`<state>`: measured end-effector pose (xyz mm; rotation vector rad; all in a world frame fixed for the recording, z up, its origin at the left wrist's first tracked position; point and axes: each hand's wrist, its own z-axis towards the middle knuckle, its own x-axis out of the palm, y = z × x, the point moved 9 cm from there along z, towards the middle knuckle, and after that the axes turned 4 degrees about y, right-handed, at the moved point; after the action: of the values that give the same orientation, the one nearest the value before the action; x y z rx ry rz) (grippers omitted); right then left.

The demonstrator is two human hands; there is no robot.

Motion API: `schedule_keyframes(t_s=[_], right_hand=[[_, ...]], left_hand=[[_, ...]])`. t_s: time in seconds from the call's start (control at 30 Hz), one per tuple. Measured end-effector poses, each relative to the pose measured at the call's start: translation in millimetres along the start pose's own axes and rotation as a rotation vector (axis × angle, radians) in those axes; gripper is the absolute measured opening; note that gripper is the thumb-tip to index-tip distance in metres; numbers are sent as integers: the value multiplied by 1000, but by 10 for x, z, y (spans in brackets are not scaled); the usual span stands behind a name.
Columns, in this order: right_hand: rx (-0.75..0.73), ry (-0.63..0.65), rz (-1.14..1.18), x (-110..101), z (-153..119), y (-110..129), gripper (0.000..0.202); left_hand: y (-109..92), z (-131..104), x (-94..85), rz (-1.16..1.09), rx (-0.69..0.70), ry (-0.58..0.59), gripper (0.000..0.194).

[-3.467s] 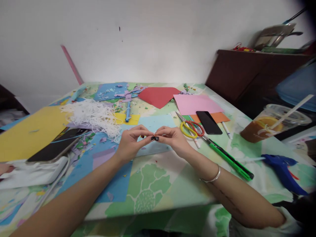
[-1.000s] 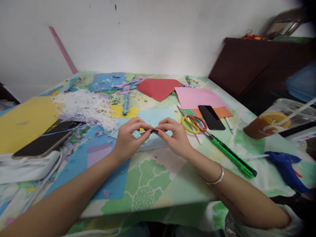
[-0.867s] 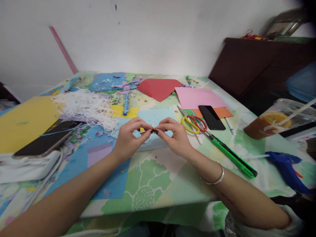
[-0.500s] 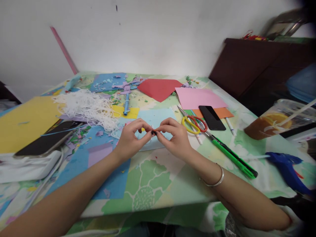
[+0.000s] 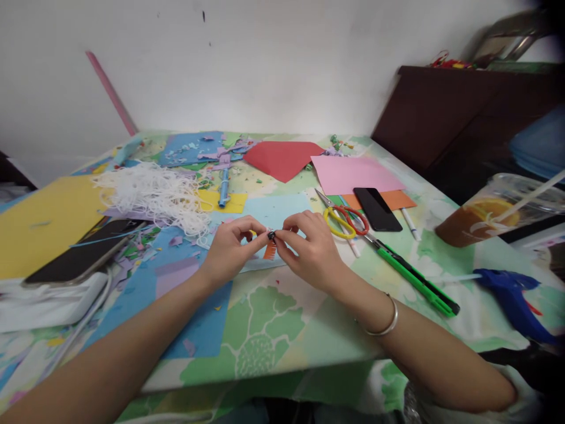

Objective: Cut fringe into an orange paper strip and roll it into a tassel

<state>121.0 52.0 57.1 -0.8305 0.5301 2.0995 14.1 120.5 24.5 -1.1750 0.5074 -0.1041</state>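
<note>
My left hand point(image 5: 236, 244) and my right hand point(image 5: 311, 250) meet fingertip to fingertip over a light blue sheet of paper point(image 5: 278, 205). Both are closed in a pinch. A small orange fringed paper strip point(image 5: 269, 251) hangs just below the joined fingertips, its upper end hidden by them. Dark nails and a tiny white bit show where the fingers meet. Right of my right hand lie scissors point(image 5: 359, 219) with red and yellow handles, and a green utility knife point(image 5: 415, 277).
Tangled white string point(image 5: 154, 191), a phone point(image 5: 79, 253) and a white power strip point(image 5: 48, 303) lie left. Red paper point(image 5: 282, 158) and pink paper point(image 5: 353, 174) lie behind. Rightward are another phone point(image 5: 377, 209), a tilted drink cup point(image 5: 481, 215) and a blue glue gun point(image 5: 514, 300).
The orange fringed strip now shows beneath my fingertips, where it was mostly hidden before. My right hand's fingers have turned slightly, and the view has shifted a little.
</note>
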Motion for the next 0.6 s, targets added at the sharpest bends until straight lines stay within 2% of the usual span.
schedule_keyframes(t_s=[0.1,0.2,0.37,0.5,0.6], right_hand=[[67,-23,154,-30,19,-73,16],[200,-22,434,-19,48,-216,14],[513,69,888,203,2,-465,18],[539,131,1003,291,-10,-435,14],[545,158,1047,325,-18,-390,18]], left_hand=[[113,2,19,-143,-97,11,11],[168,-4,41,-258,-153,11,13],[192,-17,61,-373,-210,-3,13],[205,-17,56,-404,-216,-7,13],[216,-16,55,-427,-205,-2,12]])
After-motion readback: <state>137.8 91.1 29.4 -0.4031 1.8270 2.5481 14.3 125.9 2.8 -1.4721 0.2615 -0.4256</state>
